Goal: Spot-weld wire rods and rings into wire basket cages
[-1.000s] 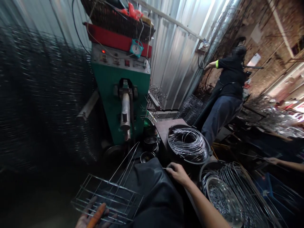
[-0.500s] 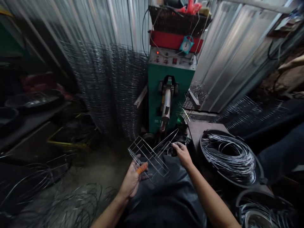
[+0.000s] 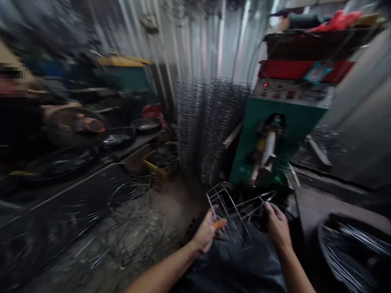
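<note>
My left hand [image 3: 205, 236] is closed on one side of a wire rack [image 3: 234, 208], a small grid of thin metal rods held tilted above my lap. An orange cover [image 3: 220, 224] wraps the thumb. On the other side, the fingertips of my right hand [image 3: 278, 226] pinch a long bent wire piece [image 3: 265, 198] reaching out from the rack; blur hides whether the two are joined. Just beyond the rack stands a green machine [image 3: 244, 142] with a projecting metal arm [image 3: 269, 148].
Tall stacks of wire grids [image 3: 210, 130] lean against the corrugated wall. Wire scraps [image 3: 134, 240] litter the floor at left, near a yellow crate [image 3: 165, 174]. A tub of wires [image 3: 351, 244] stands at right. Another person [image 3: 18, 122] is at the far left.
The view has swung left, so the machine and my hands appear farther right and a person comes into sight. Both hands keep their hold on the wire rack and its bent wire.
</note>
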`<state>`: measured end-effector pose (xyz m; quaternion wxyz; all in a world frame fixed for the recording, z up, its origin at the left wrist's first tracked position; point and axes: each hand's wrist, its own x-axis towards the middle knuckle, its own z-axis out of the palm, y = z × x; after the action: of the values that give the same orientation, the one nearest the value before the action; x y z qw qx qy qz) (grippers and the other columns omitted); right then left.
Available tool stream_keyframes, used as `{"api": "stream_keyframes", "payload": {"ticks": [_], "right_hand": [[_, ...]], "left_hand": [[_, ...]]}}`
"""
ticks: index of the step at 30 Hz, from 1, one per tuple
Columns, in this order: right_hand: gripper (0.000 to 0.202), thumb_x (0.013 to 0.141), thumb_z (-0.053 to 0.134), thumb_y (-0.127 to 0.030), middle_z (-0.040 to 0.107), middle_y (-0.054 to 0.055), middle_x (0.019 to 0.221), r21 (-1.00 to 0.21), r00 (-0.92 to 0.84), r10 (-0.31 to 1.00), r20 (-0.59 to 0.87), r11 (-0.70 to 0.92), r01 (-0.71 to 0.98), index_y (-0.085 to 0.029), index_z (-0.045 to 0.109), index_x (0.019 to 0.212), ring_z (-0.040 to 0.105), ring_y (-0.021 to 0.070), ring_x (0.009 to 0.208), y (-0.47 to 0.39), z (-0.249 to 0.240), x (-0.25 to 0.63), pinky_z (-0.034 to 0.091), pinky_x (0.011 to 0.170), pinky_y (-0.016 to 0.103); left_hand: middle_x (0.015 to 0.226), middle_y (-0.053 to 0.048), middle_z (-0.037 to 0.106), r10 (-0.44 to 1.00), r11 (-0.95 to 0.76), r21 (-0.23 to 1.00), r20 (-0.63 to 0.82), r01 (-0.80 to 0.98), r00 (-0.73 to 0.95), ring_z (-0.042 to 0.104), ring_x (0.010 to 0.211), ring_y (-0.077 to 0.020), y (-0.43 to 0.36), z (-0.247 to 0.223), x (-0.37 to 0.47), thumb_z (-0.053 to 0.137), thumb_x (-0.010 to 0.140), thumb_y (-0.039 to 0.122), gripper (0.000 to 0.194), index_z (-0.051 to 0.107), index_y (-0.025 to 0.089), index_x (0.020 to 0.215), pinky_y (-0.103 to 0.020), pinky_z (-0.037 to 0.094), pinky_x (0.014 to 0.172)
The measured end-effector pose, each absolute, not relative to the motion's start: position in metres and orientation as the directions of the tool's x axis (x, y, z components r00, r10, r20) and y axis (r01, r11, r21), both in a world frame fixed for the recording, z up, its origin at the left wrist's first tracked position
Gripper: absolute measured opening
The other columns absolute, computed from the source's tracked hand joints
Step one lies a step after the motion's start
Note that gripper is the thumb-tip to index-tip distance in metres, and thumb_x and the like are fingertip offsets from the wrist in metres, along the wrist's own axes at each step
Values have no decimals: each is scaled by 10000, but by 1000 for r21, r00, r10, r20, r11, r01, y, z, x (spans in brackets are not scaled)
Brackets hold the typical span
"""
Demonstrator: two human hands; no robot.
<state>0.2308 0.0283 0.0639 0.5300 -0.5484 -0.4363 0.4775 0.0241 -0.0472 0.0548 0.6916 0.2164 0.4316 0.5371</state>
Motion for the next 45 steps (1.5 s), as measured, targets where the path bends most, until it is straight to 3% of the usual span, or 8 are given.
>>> {"api": "stream_keyframes", "payload": {"ticks": [9,24,39,45], "right_hand": [[355,698,656,-506,500,-34,565,-988,127,992,-22,-2,-153,-168,549,671,444,77,460,46,54,218,360,423,189],[249,741,628,-416,526,-35,595,-963,118,991,-63,-29,-270,-175,576,701,488,84,523,68,32,213,387,487,187],[243,694,631,-401,518,-41,568,-945,170,982,-81,-22,-326,-171,559,671,471,74,471,89,38,203,381,441,185],[300,620,677,-439,508,-39,547,-934,192,972,-136,-62,-351,-168,553,660,461,81,454,97,39,201,374,419,196]], "left_hand": [[732,42,463,934,303,784,-356,-542,8,479,602,-78,-37,46,14,714,657,258,683,349,247,1234,-198,475,509],[732,36,515,888,363,714,-460,-599,-10,481,586,-80,-23,40,18,740,607,199,677,397,230,1190,-270,526,560],[820,6,551,900,308,721,-432,-621,-55,509,595,-91,-6,47,21,689,609,138,582,417,220,1117,-345,549,569],[815,15,527,874,351,731,-480,-585,-75,487,544,-60,-1,54,23,674,650,150,495,426,215,1073,-309,546,547]]}}
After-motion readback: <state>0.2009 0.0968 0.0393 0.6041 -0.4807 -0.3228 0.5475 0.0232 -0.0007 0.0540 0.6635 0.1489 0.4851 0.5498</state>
